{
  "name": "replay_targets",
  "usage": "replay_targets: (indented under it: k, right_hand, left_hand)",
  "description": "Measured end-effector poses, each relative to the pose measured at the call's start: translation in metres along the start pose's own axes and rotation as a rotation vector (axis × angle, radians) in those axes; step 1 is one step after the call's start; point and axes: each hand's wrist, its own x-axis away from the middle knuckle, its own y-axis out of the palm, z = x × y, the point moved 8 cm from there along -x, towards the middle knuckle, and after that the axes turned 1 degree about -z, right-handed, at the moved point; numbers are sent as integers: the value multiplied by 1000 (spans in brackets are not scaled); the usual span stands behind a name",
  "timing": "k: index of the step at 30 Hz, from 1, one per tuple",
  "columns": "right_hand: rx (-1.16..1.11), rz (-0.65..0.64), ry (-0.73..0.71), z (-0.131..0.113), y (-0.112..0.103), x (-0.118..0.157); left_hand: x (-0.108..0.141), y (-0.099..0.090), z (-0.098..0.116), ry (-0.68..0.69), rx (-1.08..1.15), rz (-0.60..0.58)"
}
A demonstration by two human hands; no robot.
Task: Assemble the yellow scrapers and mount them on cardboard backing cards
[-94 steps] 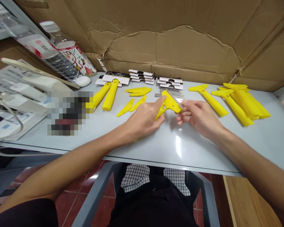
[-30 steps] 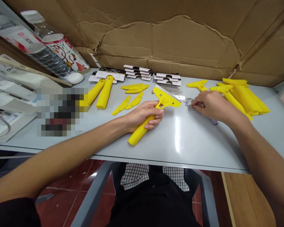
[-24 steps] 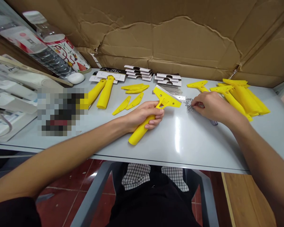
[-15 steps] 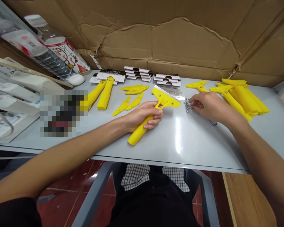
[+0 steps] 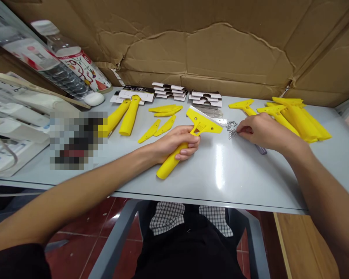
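My left hand (image 5: 182,143) is wrapped round the handle of a yellow scraper (image 5: 170,166), its wide head tilted up and to the right. A metal blade (image 5: 203,113) lies along the head's upper edge, and two holes show in the yellow plastic. At the right edge of a small pile of silver screws (image 5: 230,129), my right hand (image 5: 258,130) has thumb and fingers pinched together; whatever is between the tips is too small to make out. Below that hand a translucent purplish tool handle (image 5: 261,149) sticks out, the rest of it covered.
Yellow scraper bodies (image 5: 311,120) are heaped at the right. Loose yellow plates (image 5: 164,126) and metal blades (image 5: 212,111) lie behind my left hand. Folded cards (image 5: 170,91) stand at the back, carded scrapers (image 5: 130,116) lie left. Bottles (image 5: 78,66) lean by the cardboard wall (image 5: 209,54).
My right hand has drawn back slightly to the right from the screws, fingers still pinched, uncovering more of the pile. The left hand and scraper have hardly moved.
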Motion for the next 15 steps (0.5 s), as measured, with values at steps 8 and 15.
replay_targets:
  k: [8, 15]
  right_hand:
    - [-193, 168, -95, -16, -17, 2]
    - [-524, 421, -361, -69, -35, 23]
  left_hand:
    - [1, 2, 0, 4, -16, 9]
    - [5, 16, -4, 32, -21, 33]
